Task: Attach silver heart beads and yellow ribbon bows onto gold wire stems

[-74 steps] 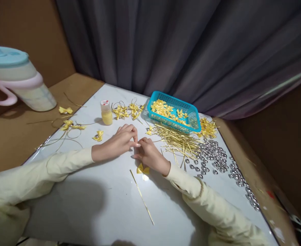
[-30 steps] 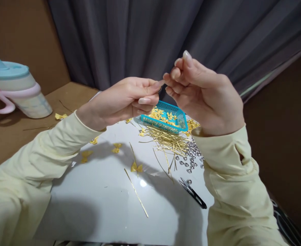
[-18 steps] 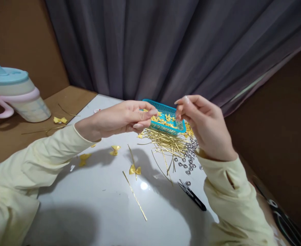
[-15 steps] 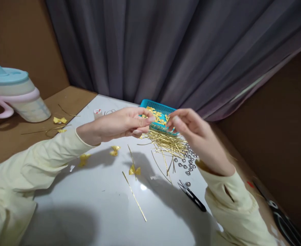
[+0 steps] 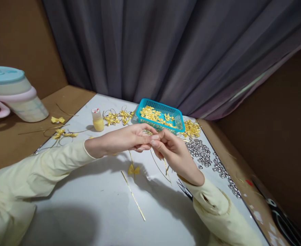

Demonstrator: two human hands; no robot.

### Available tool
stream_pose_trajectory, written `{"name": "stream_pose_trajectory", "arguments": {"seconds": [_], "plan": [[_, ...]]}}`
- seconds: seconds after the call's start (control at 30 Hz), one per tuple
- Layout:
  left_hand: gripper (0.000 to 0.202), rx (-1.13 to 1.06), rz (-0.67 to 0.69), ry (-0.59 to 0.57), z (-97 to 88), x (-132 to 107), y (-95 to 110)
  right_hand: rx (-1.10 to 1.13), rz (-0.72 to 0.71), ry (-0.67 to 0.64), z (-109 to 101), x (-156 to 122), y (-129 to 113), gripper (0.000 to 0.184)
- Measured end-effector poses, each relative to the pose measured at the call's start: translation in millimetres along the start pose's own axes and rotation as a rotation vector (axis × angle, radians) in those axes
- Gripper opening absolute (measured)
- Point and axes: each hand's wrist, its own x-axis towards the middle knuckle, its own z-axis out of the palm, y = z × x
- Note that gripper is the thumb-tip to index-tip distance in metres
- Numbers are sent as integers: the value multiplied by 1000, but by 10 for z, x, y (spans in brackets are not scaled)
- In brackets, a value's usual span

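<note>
My left hand [image 5: 126,140] and my right hand [image 5: 174,153] meet fingertip to fingertip just above the white table [image 5: 94,205], both pinched shut on something too small to make out. A thin gold wire [image 5: 158,166] curves down from the pinch. A yellow ribbon bow [image 5: 133,169] lies on the table just below the hands, beside a straight gold strip [image 5: 133,195]. Behind the hands stands a turquoise basket [image 5: 159,119] filled with yellow bows.
Silver beads [image 5: 204,153] are scattered at the right, running along the table edge. A small yellow bottle [image 5: 97,120] and finished wired bows [image 5: 116,118] sit at the back left. A large jug [image 5: 12,92] stands far left. Black snips [image 5: 185,189] lie under my right wrist.
Both hands came down from in front of the curtain to just above the table, still pinched together. The view tilted down, so the bottle and beads show again.
</note>
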Motion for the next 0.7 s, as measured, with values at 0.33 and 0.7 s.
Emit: {"name": "stream_pose_trajectory", "arguments": {"seconds": [0.33, 0.7], "plan": [[33, 293, -26, -127, -75, -14, -34, -474, -140, 43, 4, -236, -67, 20], [25, 368, -8, -243, -72, 84, -107, -624, -130, 200, 170, -436, 112, 21]]}}
